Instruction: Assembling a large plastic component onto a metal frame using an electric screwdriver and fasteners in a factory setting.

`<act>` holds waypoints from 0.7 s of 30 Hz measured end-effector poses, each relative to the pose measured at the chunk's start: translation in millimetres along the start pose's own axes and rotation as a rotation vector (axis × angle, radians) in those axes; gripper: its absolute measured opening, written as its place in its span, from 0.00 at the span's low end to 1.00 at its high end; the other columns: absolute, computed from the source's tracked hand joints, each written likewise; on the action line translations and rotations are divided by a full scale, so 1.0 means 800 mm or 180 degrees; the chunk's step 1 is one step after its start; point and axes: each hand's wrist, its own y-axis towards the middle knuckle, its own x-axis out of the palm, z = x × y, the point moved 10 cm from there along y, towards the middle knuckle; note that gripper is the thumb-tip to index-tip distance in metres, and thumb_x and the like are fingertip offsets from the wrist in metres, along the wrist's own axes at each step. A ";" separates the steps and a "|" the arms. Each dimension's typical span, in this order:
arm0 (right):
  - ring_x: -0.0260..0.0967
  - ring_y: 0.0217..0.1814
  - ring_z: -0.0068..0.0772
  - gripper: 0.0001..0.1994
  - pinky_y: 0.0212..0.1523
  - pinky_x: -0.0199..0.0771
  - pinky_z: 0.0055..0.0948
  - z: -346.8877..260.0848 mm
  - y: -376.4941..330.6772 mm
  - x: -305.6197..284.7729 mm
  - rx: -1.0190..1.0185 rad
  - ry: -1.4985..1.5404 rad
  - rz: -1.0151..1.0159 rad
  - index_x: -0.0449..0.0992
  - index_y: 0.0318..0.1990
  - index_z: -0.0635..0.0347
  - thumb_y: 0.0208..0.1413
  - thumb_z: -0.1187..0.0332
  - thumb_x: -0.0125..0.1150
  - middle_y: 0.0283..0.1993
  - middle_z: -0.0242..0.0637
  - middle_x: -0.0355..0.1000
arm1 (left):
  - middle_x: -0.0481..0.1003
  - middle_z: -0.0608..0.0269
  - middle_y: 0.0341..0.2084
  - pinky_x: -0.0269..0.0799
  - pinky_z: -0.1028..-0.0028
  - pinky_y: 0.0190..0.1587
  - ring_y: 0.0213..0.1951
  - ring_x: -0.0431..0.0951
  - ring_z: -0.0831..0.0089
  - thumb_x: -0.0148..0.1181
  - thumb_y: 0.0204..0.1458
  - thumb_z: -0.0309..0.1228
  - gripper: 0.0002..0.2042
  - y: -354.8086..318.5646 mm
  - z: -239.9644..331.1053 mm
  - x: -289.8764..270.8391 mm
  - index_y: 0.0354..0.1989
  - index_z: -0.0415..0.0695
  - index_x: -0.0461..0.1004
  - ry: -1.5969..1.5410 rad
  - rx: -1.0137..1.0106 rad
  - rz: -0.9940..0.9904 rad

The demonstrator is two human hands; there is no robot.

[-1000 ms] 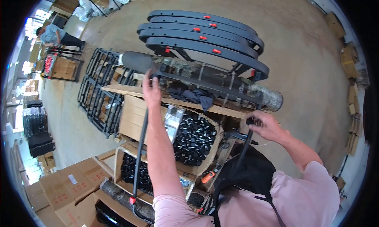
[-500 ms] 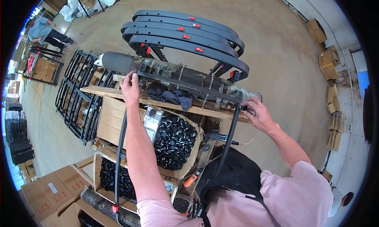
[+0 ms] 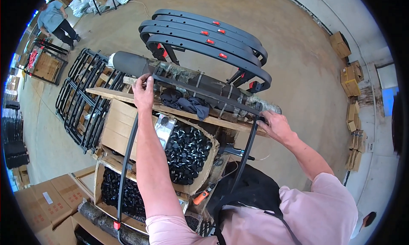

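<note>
A dark metal tube frame [image 3: 204, 91] lies with its crossbar along a padded roller-like support [image 3: 179, 76], its two legs running back toward me. My left hand [image 3: 143, 93] is closed around the frame's left corner, thumb and fingers pinching the tube. At the right corner my right hand [image 3: 275, 123] has its fingers pressed together against the tube. Whether a small part sits under those right fingertips is hidden. A crumpled dark cloth [image 3: 185, 103] rests below the crossbar, on the wooden plank [image 3: 230, 123].
Several curved dark frames with red clips [image 3: 208, 38] stand stacked beyond the support. An open box of black knobs [image 3: 187, 157] and a second bin of black parts [image 3: 117, 189] lie below. An orange-handled tool [image 3: 200, 197] is beside them. A person [image 3: 55, 21] stands far left near black racks [image 3: 85, 100].
My right hand has shifted slightly left onto the frame's corner, and the black piece at its fingertips no longer shows. My left hand stays at its corner. The view has shifted slightly.
</note>
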 end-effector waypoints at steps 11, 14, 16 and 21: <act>0.80 0.36 0.59 0.16 0.39 0.79 0.53 -0.001 0.018 0.009 0.0076 -0.0350 0.0038 0.76 0.47 0.59 0.66 0.55 0.61 0.30 0.51 0.79 | 0.77 0.56 0.52 0.72 0.68 0.59 0.53 0.77 0.68 0.58 0.66 0.31 0.13 -0.004 0.003 -0.008 0.57 0.47 0.81 -0.0337 0.0145 0.0015; 0.80 0.38 0.62 0.19 0.41 0.79 0.55 -0.009 0.014 0.008 0.0011 -0.0367 -0.0168 0.71 0.50 0.62 0.65 0.54 0.62 0.32 0.55 0.79 | 0.76 0.57 0.51 0.75 0.66 0.56 0.49 0.80 0.64 0.61 0.64 0.36 0.14 -0.005 0.006 -0.015 0.57 0.53 0.80 0.0290 0.0230 0.0213; 0.79 0.41 0.66 0.26 0.45 0.77 0.57 -0.026 0.010 0.005 -0.0033 -0.0374 -0.0600 0.64 0.53 0.66 0.60 0.55 0.64 0.36 0.60 0.78 | 0.76 0.56 0.51 0.75 0.66 0.56 0.49 0.80 0.64 0.61 0.64 0.35 0.14 -0.006 0.006 -0.017 0.57 0.52 0.80 0.0221 0.0373 0.0185; 0.79 0.40 0.66 0.26 0.43 0.78 0.56 -0.020 0.008 0.011 -0.0099 -0.0601 -0.0795 0.64 0.51 0.68 0.61 0.54 0.64 0.34 0.61 0.78 | 0.77 0.55 0.53 0.75 0.66 0.56 0.51 0.80 0.64 0.61 0.64 0.34 0.13 -0.007 0.009 -0.021 0.56 0.50 0.80 -0.0050 0.0712 0.0294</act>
